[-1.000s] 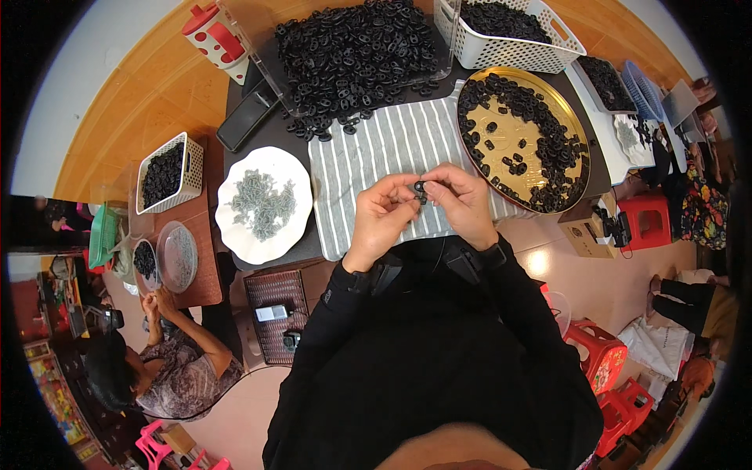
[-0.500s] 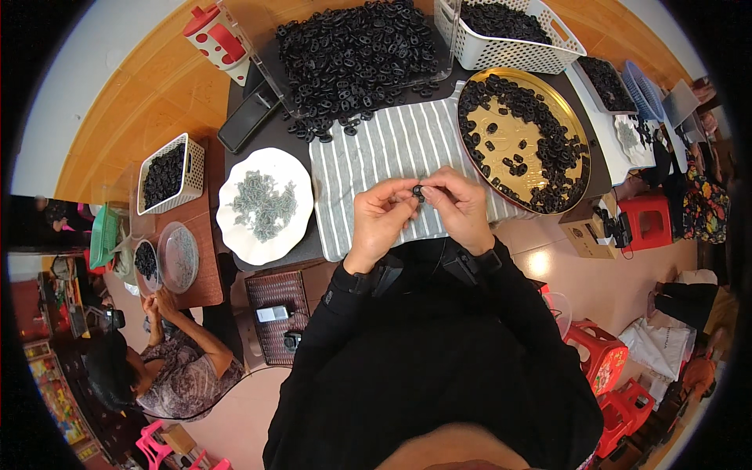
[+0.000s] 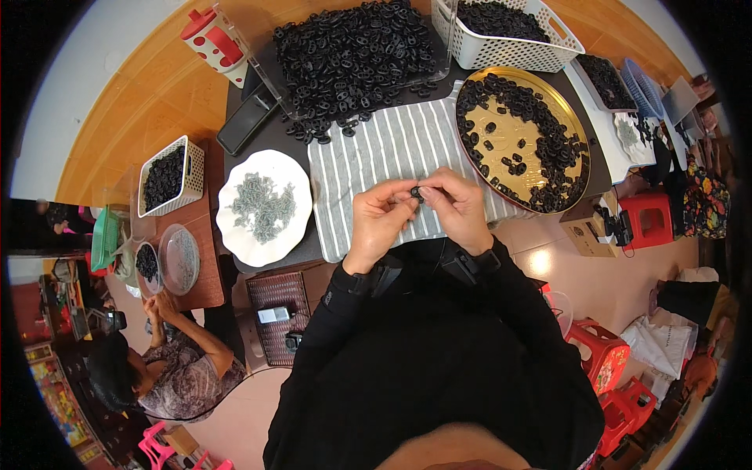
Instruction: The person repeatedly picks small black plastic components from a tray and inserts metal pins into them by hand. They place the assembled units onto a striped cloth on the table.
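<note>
We pinch a small black plastic piece (image 3: pixel 416 191) between left hand (image 3: pixel 381 219) and right hand (image 3: pixel 457 205), above the striped cloth (image 3: pixel 376 157) at the counter's near edge.

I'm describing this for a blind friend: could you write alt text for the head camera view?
Seen from above, a person's left hand and right hand pinch one small black part together over a grey striped cloth. Around it lie a heap of black parts, a gold tray and a white plate of grey pieces.
</note>
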{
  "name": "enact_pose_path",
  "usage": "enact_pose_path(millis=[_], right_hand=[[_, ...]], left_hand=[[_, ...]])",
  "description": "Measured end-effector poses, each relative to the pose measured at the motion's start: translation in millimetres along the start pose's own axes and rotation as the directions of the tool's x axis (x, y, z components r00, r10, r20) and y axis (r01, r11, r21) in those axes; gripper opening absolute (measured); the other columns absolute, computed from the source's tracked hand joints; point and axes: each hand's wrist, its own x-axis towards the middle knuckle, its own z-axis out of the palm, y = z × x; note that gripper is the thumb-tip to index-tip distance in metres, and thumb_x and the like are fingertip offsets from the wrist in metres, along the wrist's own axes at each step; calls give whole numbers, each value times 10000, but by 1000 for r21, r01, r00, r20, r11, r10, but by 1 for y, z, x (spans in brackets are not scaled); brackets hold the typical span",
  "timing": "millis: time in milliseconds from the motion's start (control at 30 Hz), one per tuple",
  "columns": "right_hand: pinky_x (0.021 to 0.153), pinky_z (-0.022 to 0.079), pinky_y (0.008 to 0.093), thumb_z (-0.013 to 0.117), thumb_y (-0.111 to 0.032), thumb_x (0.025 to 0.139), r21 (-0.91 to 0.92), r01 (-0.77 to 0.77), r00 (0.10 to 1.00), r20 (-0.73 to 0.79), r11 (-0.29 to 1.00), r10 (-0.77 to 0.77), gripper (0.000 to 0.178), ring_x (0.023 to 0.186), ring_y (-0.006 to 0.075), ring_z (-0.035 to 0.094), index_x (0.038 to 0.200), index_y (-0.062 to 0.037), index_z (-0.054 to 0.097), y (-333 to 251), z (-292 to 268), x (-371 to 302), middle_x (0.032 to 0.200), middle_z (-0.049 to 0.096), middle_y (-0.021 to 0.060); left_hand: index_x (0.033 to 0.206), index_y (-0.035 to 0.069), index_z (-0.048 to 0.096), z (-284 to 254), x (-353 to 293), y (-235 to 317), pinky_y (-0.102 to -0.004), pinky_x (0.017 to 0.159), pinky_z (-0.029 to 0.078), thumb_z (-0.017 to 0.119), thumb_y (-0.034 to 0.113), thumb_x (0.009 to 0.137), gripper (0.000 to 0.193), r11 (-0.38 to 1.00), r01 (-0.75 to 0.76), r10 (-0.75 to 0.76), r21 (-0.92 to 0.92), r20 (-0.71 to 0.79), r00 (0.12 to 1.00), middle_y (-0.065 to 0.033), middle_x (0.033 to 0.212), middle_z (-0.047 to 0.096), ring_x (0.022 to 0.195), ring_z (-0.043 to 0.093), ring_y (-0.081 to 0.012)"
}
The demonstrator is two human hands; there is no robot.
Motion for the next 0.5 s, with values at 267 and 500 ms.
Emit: enact_pose_path(millis=[267, 500], right_hand=[[629, 473, 261, 635, 100, 806, 3, 65, 995, 75, 998, -65, 239, 754, 162, 612, 1035, 31, 640, 1, -4, -3, 876, 612, 95], [649, 488, 279, 647, 101, 798, -134, 181, 983, 47, 974, -176, 288, 757, 217, 627, 1078, 36, 621, -5, 0, -5, 888, 605, 125]], left_hand=[[1129, 13, 678, -2, 1, -3, -198, 526, 466, 627, -78, 859, 289, 997, -36, 35, -71, -25, 999, -45, 849, 658, 681, 608, -83], [1122, -26, 669, 1, 0, 1, -196, 561, 477, 616, -88, 868, 266, 990, -77, 76, -120, -12, 997, -77, 899, 661, 710, 628, -112]])
